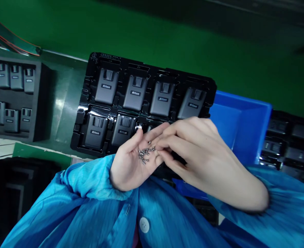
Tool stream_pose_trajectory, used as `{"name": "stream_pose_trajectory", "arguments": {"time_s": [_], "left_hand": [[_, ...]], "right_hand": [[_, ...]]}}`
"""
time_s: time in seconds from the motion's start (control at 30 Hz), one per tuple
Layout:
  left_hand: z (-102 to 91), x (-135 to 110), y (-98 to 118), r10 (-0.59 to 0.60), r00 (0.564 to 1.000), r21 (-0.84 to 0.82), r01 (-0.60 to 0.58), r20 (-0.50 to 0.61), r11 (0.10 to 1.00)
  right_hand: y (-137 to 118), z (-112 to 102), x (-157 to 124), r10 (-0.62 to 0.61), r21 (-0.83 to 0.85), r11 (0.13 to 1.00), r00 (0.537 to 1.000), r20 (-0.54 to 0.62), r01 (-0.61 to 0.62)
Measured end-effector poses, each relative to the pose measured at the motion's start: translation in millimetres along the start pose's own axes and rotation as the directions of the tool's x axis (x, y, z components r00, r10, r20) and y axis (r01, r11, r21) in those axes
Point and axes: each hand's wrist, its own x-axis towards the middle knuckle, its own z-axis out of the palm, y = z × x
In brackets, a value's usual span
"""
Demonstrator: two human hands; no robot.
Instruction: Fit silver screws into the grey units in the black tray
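Note:
My left hand [131,162] is palm up and cupped, with a small heap of metal screws [143,154] lying in it. Over its fingers, my right hand [198,155] reaches in from the right, thumb and fingertips pinched together at a screw [152,149] on the edge of the heap. Just beyond both hands lies a black plastic tray [121,109] with several dark grey "Riton" cases [135,93] in its pockets. Part of the tray's near right side is hidden behind my hands.
At left stands a dark foam box [35,113] of similar cases. A blue plastic bin [250,120] sits right of the tray, partly under its corner. Further right are more black trays [283,137]. A green surface [154,38] stretches behind.

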Motion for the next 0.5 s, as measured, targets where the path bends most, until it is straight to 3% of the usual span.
{"name": "stream_pose_trajectory", "arguments": {"time_s": [0.2,0.5], "left_hand": [[-1.2,-2.8,-4.0,-0.024,0.997,-0.001,0.024,0.069,1.000],[1.5,-1.7,-7.4,-0.007,0.997,0.111,-0.002,0.083,0.994]], "right_hand": [[-4.0,-2.0,1.4,0.013,-0.037,0.999,0.997,-0.077,-0.016],[0.6,6.8,3.0,0.033,0.054,0.998,0.999,-0.022,-0.032]]}}
